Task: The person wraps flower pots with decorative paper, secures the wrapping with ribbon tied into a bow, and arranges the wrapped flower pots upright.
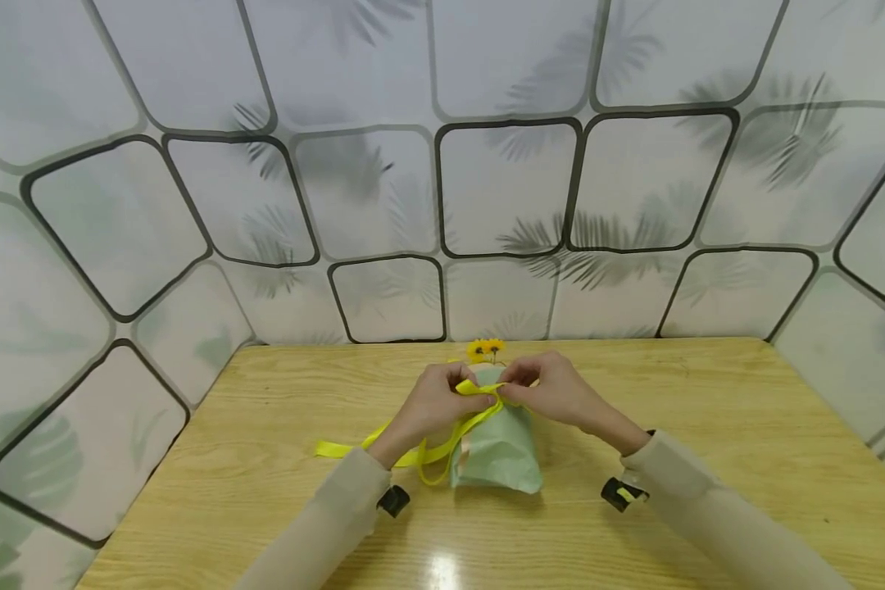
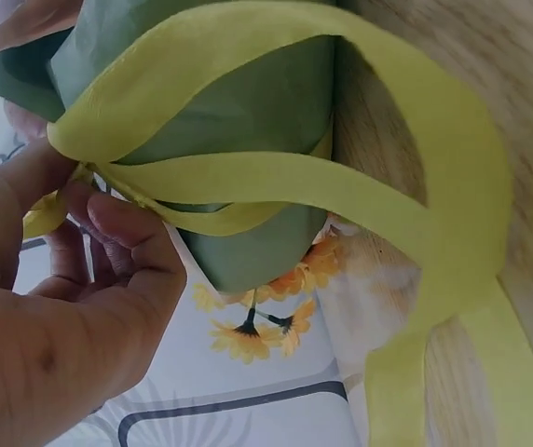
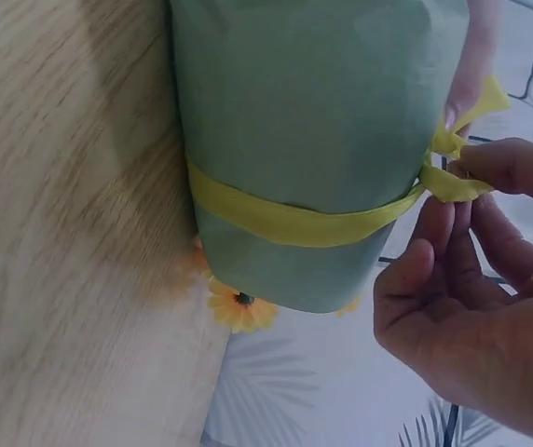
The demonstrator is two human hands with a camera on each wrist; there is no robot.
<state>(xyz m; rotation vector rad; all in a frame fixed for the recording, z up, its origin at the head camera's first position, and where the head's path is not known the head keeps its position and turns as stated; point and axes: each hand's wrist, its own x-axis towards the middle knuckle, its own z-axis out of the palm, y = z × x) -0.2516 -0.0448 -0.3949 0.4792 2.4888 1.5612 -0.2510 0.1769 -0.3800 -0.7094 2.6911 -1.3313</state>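
A pale green paper-wrapped bouquet (image 1: 497, 451) lies on the wooden table, its orange-yellow flowers (image 1: 485, 351) showing at the far end. Yellow ribbon (image 2: 276, 177) runs around the wrap and gathers in a knot or loop on top. My left hand (image 1: 442, 401) pinches the ribbon at that gathering between thumb and fingers. From the other side my right hand (image 1: 553, 389) pinches a short yellow piece of it, seen close in the right wrist view (image 3: 490, 270). Long ribbon tails trail left, past the left wrist and over the table. The fingertips partly hide the knot.
The light wooden table (image 1: 265, 401) ends at a patterned curtain (image 1: 501, 188) with dark rounded outlines and leaf prints, just behind the flowers. Dark straps with small devices (image 1: 623, 494) sit at both cuffs.
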